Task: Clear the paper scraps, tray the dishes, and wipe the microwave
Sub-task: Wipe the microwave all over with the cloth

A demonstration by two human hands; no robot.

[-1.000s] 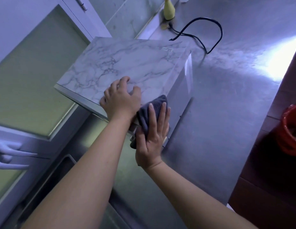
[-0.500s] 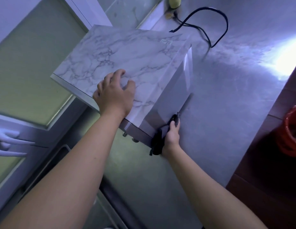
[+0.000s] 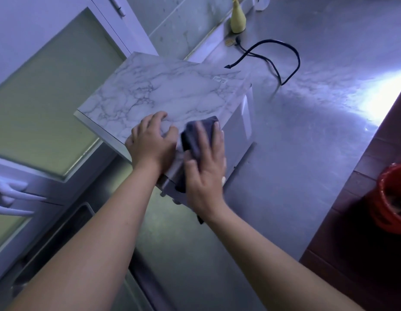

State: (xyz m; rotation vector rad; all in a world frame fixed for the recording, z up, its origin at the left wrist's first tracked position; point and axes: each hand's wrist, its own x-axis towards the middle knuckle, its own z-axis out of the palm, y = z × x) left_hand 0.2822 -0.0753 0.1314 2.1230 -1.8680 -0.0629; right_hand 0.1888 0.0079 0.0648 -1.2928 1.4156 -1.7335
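Observation:
The microwave [image 3: 172, 90] has a white marble-patterned top and stands on a steel counter [image 3: 318, 131] by the wall. My left hand [image 3: 152, 142] rests on the near corner of its top, fingers curled against the surface. My right hand [image 3: 206, 167] lies flat with straight fingers on a dark grey cloth [image 3: 197, 135], pressing it over the near right edge where the top meets the side. Part of the cloth hangs down under my palm.
A black power cord [image 3: 278, 61] loops on the counter behind the microwave. A yellow-green bottle [image 3: 237, 19] stands by the wall. A red bucket [image 3: 392, 198] sits on the floor at right. Glass-fronted cabinet doors [image 3: 49, 97] fill the left.
My right hand with the cloth came up from the microwave's lower right side to the top edge. My left hand stayed on the top corner.

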